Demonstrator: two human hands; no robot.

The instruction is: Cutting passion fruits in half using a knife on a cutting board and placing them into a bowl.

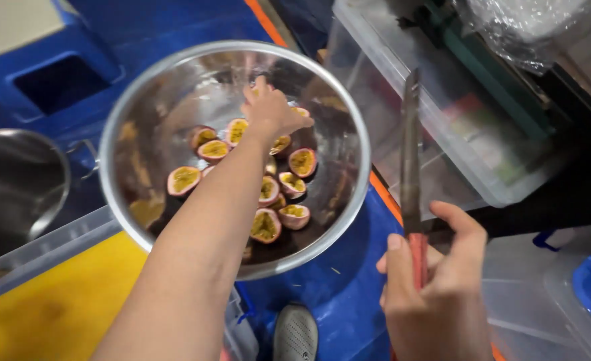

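Nearest the viewer, the left forearm rises from the bottom edge across a yellow board (55,307) and a clear tub rim (41,251). Far left: a steel pot (15,187), partly out of view, on a blue surface (141,27). Centre: a large steel bowl (118,120) holding halved passion fruit (265,226), cut faces up, clustered on the bowl floor. The left hand (270,110) reaches into the bowl above the far halves, fingers curled downward; whether it grips a half cannot be told, since the palm faces away. Below the bowl, a dark shoe (295,332) shows on the blue floor. Right of centre: the right hand (435,287) is closed around the red handle of a knife (411,154), blade upright, beside the bowl's rim. Far right: clear storage bins (469,134), stacked near each other.
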